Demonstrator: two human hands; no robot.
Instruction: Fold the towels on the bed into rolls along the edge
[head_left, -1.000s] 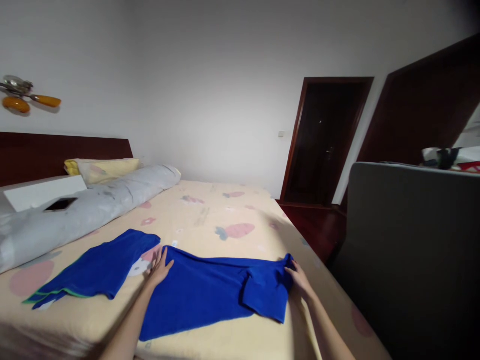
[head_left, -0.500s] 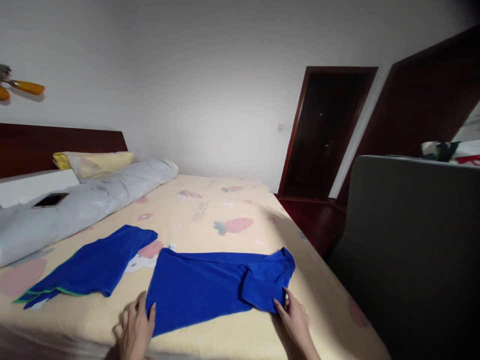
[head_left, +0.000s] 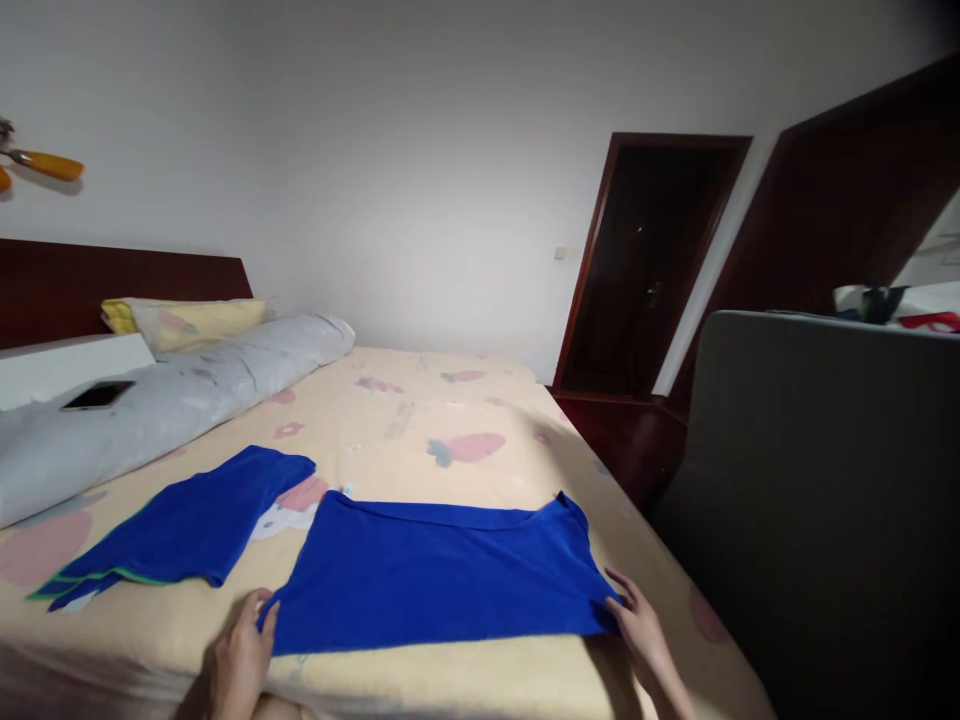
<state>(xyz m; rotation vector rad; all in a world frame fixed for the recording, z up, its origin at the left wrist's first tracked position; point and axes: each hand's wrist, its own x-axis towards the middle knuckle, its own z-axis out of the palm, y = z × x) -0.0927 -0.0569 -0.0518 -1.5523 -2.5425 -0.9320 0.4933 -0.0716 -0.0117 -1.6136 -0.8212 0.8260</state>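
A blue piece of clothing (head_left: 442,580) lies spread on the bed, its near edge drawn out almost straight. My left hand (head_left: 244,645) pinches its near left corner between thumb and fingers. At the near right corner, my right hand (head_left: 636,620) is closed on the fabric in the same way. The far edge is partly folded over, with a raised tip at the far right. To the left, apart from both hands, lies a second blue garment (head_left: 180,525) with green trim.
The bed (head_left: 420,410) has a yellow patterned sheet. A long grey roll (head_left: 225,375) with a phone (head_left: 100,395) on it runs along the left, near a yellow pillow (head_left: 202,322). A dark grey panel (head_left: 810,480) stands right of the bed, before a dark door (head_left: 637,270).
Both hands have moved outward, the right one further. The folded, bunched right part of the blue clothing is now opened out flat, and its near edge is pulled straighter.
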